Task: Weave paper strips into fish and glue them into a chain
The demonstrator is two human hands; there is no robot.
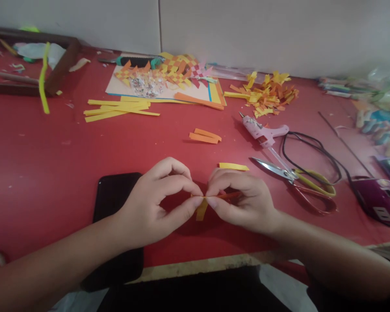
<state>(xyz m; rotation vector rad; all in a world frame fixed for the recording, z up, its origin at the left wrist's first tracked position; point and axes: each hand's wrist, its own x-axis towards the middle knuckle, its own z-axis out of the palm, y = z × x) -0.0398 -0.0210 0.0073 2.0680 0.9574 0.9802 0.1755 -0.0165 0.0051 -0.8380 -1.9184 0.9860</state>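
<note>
Pinching a yellow strip [201,211] in the fingers [181,184] of left hand [160,197] and right hand [247,197], over the red bench [52,173], between a phone [111,195] and scissors [279,171].

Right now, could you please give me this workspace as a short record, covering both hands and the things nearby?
Left hand: thumb and forefinger pinching a yellow paper piece
Right hand: pinching the same piece, fingertips close to the left's
Surface: red tabletop
Left side: black phone, partly hidden by the left arm
Right side: scissors, pink glue gun
Beyond hands: orange strip, yellow strips, yellow-and-orange paper pile
</note>
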